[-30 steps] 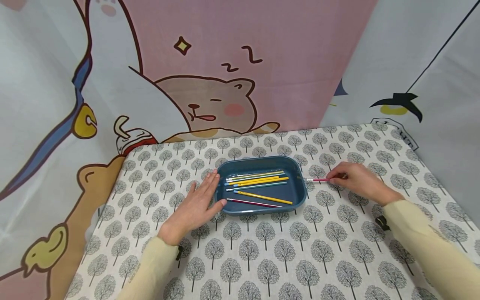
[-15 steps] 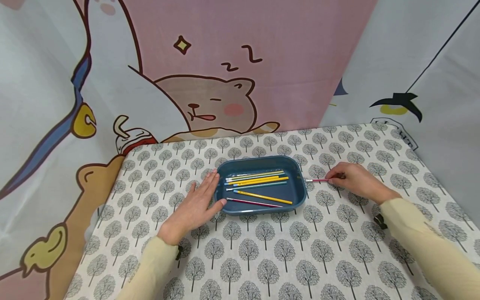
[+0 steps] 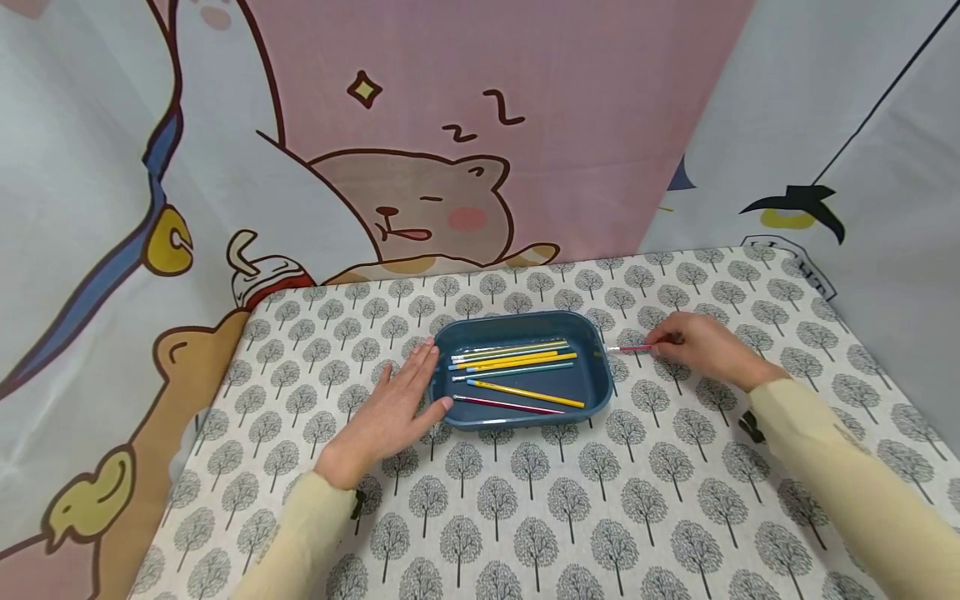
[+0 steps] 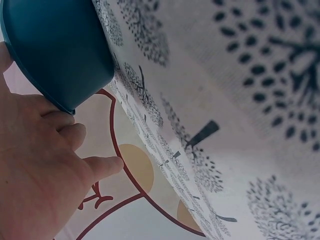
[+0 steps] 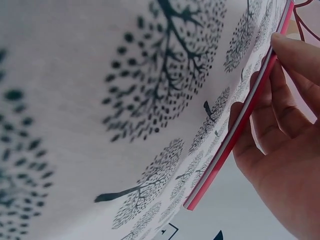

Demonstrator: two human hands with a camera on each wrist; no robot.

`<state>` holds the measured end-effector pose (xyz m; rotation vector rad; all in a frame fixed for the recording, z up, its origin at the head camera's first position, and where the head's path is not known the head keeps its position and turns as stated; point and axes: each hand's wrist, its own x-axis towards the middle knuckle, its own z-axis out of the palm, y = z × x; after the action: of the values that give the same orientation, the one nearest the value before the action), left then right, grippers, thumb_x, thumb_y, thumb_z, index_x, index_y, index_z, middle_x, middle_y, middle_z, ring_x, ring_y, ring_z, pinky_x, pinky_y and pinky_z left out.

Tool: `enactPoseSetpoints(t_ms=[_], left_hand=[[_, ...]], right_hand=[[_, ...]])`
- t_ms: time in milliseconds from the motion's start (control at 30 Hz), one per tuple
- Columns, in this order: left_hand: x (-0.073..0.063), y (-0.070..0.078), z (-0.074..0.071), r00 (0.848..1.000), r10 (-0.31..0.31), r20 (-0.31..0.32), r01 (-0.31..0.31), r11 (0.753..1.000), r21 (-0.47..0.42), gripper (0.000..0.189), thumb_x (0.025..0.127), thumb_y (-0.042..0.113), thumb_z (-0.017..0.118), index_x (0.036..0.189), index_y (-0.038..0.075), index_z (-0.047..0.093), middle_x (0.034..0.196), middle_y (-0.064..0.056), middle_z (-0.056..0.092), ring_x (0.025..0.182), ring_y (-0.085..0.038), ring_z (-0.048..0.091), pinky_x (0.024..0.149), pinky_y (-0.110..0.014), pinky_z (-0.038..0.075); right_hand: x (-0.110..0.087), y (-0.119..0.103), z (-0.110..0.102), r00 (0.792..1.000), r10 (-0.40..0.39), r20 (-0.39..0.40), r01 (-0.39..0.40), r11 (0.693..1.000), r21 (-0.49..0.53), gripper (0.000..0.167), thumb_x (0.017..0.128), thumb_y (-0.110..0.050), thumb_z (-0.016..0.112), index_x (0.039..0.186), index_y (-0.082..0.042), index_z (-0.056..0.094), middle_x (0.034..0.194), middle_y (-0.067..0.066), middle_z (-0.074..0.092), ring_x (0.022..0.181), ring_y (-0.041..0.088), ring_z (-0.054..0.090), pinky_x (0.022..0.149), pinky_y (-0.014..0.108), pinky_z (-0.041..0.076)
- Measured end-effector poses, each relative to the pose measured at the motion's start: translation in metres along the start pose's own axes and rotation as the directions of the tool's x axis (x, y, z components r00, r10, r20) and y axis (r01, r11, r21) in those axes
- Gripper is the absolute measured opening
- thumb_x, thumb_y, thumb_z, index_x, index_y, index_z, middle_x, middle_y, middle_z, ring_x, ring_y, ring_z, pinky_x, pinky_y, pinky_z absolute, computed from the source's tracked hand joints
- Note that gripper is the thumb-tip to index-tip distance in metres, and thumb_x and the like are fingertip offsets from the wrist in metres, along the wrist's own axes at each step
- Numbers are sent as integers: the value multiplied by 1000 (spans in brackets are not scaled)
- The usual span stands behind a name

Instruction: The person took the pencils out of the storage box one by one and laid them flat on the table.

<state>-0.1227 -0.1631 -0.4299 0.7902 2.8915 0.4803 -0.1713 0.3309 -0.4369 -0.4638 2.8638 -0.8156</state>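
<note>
A dark blue tray [image 3: 558, 382] lies mid-table in the head view. Inside are several pencils, among them a yellow pencil [image 3: 528, 395], a teal pencil [image 3: 517, 372] and a dark red pencil [image 3: 510, 406]. My left hand [image 3: 390, 417] rests against the tray's left end, fingers extended and thumb at the near corner. The left wrist view shows the tray's outer wall [image 4: 60, 45] beside those fingers. Right of the tray, my right hand [image 3: 705, 346] pinches a red pencil [image 3: 632, 348] with a pale stripe [image 5: 240, 120]. Its eraser end points left, close to the tray's right rim.
A white cloth with a tree print [image 3: 495, 508] covers the table. Behind it and along the sides hangs a cartoon-patterned curtain [image 3: 600, 125], close to the table's back edge.
My right hand has shifted slightly left and toward the back with the red pencil. The left hand, the tray and its pencils have stayed in place.
</note>
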Motion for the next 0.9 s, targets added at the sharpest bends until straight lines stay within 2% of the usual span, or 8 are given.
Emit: enactPoseSetpoints(t_ms=[367, 567, 700, 900], left_hand=[[1, -1, 1, 1000, 10, -19, -10, 1000, 14, 83, 107, 57, 42, 165, 5, 15, 173, -8, 8, 158, -31, 16, 123, -65, 17], [1, -1, 1, 1000, 7, -14, -7, 1000, 17, 84, 106, 61, 38, 165, 6, 15, 174, -9, 8, 158, -30, 16, 123, -65, 18], [1, 0, 1, 1000, 6, -7, -6, 1000, 7, 85, 106, 63, 36, 166, 6, 14, 174, -8, 7, 158, -30, 14, 123, -64, 16], [0, 0, 0, 1000, 5, -6, -5, 1000, 2, 84, 107, 61, 38, 166, 6, 14, 174, -8, 7, 159, -30, 14, 123, -64, 16]], right_hand=[[12, 3, -4, 995, 72, 69, -77, 994, 79, 19, 98, -9, 70, 116, -7, 75, 102, 7, 71, 84, 20, 65, 72, 33, 59], [17, 6, -3, 994, 81, 69, -88, 990, 106, 19, 98, -9, 68, 116, -6, 75, 102, 8, 71, 82, 22, 66, 69, 31, 59], [20, 6, -3, 994, 88, 62, -94, 990, 103, 18, 98, -8, 69, 114, -6, 76, 102, 9, 70, 82, 22, 64, 69, 33, 58], [25, 5, -2, 996, 79, 37, -81, 996, 41, 17, 97, -10, 71, 111, -9, 79, 110, 11, 70, 86, 22, 61, 73, 36, 54]])
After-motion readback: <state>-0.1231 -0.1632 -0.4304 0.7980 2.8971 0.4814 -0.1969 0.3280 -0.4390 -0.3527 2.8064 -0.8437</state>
